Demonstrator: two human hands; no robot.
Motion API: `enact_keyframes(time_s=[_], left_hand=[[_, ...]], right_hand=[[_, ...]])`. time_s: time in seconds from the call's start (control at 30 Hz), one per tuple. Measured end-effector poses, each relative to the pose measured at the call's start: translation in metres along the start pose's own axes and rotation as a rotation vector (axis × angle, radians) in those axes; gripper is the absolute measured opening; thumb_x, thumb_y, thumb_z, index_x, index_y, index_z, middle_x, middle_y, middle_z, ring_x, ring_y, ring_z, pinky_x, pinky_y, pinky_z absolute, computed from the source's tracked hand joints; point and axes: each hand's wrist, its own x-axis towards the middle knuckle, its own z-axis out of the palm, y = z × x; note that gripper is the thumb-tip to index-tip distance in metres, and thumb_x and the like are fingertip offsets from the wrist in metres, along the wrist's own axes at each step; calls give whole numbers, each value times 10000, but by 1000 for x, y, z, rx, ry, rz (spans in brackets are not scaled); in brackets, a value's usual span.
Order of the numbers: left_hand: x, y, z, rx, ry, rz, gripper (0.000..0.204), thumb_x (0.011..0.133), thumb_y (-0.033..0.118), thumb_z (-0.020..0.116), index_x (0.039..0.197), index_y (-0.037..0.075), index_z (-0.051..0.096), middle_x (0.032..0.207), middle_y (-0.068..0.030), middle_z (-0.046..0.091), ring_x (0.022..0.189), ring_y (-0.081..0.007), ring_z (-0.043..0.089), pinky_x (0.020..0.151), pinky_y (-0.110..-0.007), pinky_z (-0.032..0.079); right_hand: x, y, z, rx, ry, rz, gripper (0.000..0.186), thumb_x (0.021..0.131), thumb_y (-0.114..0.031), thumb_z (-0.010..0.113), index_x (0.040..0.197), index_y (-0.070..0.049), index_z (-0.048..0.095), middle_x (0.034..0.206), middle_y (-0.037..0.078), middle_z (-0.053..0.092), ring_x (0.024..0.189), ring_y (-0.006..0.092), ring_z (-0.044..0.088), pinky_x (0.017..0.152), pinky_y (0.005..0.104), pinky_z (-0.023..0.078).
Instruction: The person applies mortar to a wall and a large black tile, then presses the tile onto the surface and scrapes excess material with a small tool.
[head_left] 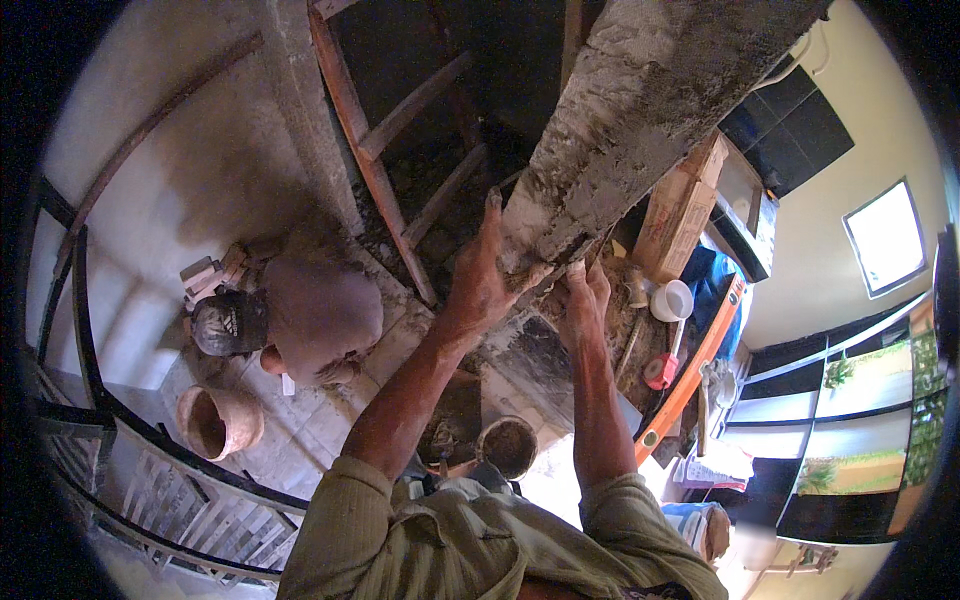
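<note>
A beam or column covered in rough grey mortar (625,130) runs from the top of the view down to my hands. My left hand (482,275) is at its lower left corner, one finger stretched up along the side and another reaching across below the end. My right hand (585,295) is at the lower right corner, fingers bent and pressed together near a dark, thin edge. What that hand grips is hidden. Mortar whitens the fingertips of both hands.
A wooden ladder (375,150) leans behind. Below left, another person in a cap (320,315) crouches near a clay-coloured pot (220,422) and a dark railing (150,435). To the right are an orange spirit level (700,360), a white cup (672,300), a cardboard box (682,215) and a mortar bucket (508,447).
</note>
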Motion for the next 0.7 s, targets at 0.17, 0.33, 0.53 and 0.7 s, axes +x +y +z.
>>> enact_keyframes(time_s=[0.17, 0.33, 0.53, 0.7], left_hand=[[-4, -11, 4, 115, 51, 143, 958, 764, 228, 776, 1448, -15, 151, 1211, -264, 549, 1090, -388, 578, 891, -408, 491], [4, -22, -3, -204, -7, 43, 1049, 737, 280, 801, 1477, 30, 101, 1296, -269, 494, 1189, -344, 526, 955, -397, 451], [-10, -30, -5, 31, -51, 37, 1126, 689, 278, 839, 1472, -6, 82, 1394, -254, 395, 1276, -306, 429, 1037, -383, 360], [-7, -22, 0, -224, 2, -72, 1111, 671, 273, 854, 1448, -60, 133, 1413, -247, 377, 1309, -313, 391, 1076, -392, 324]], right_hand=[[1, 1, 0, -68, 23, -10, 444, 875, -472, 626, 972, -45, 549, 721, -12, 515, 585, 90, 467, 510, 267, 390], [6, 7, 3, 22, 40, -24, 337, 909, -412, 606, 974, -89, 536, 638, -73, 389, 490, 48, 328, 438, 232, 264], [6, -1, 0, 40, -27, 14, 331, 909, -415, 606, 948, -91, 553, 662, -64, 423, 525, 49, 350, 457, 225, 271], [2, -2, 12, 38, 18, -28, 375, 897, -446, 608, 1005, -95, 534, 708, -54, 460, 532, 53, 358, 466, 218, 290]])
